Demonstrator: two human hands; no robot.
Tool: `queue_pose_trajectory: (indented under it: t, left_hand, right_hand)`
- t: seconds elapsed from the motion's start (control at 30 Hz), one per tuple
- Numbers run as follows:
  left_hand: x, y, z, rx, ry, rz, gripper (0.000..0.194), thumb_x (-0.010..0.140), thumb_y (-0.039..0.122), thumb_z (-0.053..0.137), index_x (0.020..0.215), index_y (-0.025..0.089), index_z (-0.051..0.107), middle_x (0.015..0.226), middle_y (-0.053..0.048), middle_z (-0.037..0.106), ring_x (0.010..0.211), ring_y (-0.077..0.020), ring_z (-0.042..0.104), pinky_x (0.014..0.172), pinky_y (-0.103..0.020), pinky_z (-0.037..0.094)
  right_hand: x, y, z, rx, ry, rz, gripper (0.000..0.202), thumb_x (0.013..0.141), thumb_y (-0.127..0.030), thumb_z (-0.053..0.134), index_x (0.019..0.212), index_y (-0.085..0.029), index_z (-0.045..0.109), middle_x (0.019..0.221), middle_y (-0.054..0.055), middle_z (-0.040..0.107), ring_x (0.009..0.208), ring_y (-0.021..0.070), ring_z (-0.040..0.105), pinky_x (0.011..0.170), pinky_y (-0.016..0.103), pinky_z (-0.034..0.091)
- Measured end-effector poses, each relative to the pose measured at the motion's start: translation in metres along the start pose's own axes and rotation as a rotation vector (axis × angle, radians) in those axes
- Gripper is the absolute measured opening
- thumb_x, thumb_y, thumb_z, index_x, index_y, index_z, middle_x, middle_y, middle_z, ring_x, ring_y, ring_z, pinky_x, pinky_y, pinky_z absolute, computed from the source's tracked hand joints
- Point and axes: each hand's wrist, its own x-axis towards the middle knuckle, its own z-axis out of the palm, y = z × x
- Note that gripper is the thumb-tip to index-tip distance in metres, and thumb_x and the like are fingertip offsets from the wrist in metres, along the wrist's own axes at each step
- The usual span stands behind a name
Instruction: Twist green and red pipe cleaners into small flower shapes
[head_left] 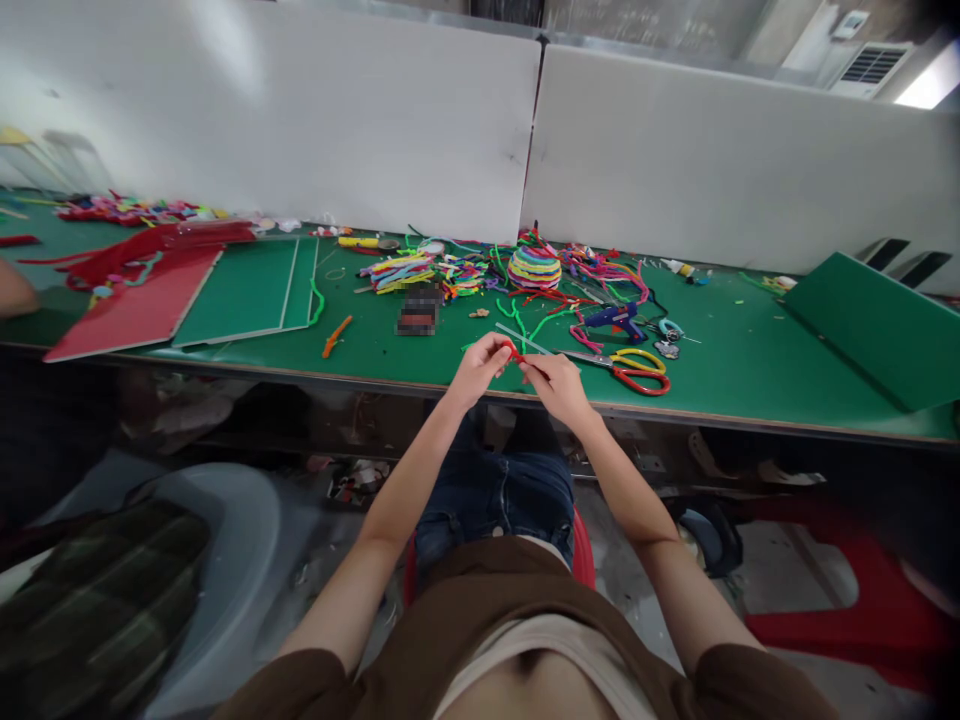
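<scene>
Pinched between the fingertips of both hands, a small red fuzzy piece [514, 350] is held just above the front edge of the green tabletop [720, 375], near the middle of the head view. Its left end is gripped by the left hand [477, 370], its right end by the right hand [559, 385]; both grips are narrow and closed on the piece. The exact shape of the piece cannot be told, as it is partly covered by the fingers.

Scissors with one yellow and one red handle loop [641, 372] are found just to the right of the right hand, their blades pointed toward it. Beyond the hands, green fuzzy stems [536, 325] are spread on the tabletop. A blue glue gun [616, 318] is seen behind the scissors, and a ball banded in many colours [535, 268] is noted farther back, surrounded by loose stems. To its left, a bundle of multicoloured stems [397, 272] is laid beside a blurred dark object [418, 312], whose nature cannot be told. An orange piece [337, 337] is placed alone, nearer the front edge. Farther left, a green board [240, 290] and a red board [139, 305] are laid side by side.
</scene>
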Motion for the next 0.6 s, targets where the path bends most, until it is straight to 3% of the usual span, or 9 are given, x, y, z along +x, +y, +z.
queue_pose_trajectory:
  t: [0.1, 0.27, 0.5, 0.6]
  left_hand:
    - [0.002, -0.003, 0.007, 0.163, 0.062, 0.096, 0.034, 0.083, 0.053, 0.051, 0.083, 0.019, 0.052, 0.070, 0.001, 0.053, 0.061, -0.0099, 0.048, 0.058, -0.023, 0.040]
    - [0.000, -0.003, 0.017, 0.512, 0.156, 0.194, 0.021, 0.088, 0.038, 0.047, 0.087, 0.018, 0.053, 0.086, -0.006, 0.063, 0.084, -0.0161, 0.058, 0.076, -0.028, 0.043]
    - [0.002, -0.012, 0.028, 0.265, 0.242, 0.115, 0.022, 0.083, 0.039, 0.057, 0.085, 0.018, 0.054, 0.080, -0.005, 0.068, 0.078, -0.0158, 0.065, 0.072, -0.026, 0.048]
    - [0.006, -0.017, 0.029, 0.289, 0.265, 0.112, 0.022, 0.084, 0.040, 0.055, 0.083, 0.018, 0.055, 0.076, -0.004, 0.067, 0.073, -0.0148, 0.064, 0.069, -0.025, 0.047]
  right_hand:
    - [-0.002, -0.001, 0.011, 0.081, 0.026, 0.079, 0.030, 0.091, -0.035, 0.041, 0.083, -0.021, 0.067, 0.066, 0.003, 0.067, 0.059, 0.0158, 0.059, 0.063, 0.027, 0.040]
    - [-0.010, 0.002, 0.037, 0.194, 0.138, 0.209, 0.028, 0.089, -0.036, 0.042, 0.084, -0.020, 0.065, 0.061, 0.002, 0.061, 0.055, 0.0149, 0.054, 0.059, 0.026, 0.039]
    - [-0.013, 0.005, 0.064, 0.453, 0.278, 0.319, 0.030, 0.087, -0.042, 0.042, 0.078, -0.019, 0.059, 0.063, 0.001, 0.056, 0.059, 0.0141, 0.049, 0.057, 0.025, 0.040]
    - [-0.012, 0.007, 0.068, 0.450, 0.303, 0.334, 0.031, 0.087, -0.042, 0.041, 0.082, -0.019, 0.061, 0.068, 0.002, 0.059, 0.060, 0.0140, 0.049, 0.058, 0.025, 0.040]
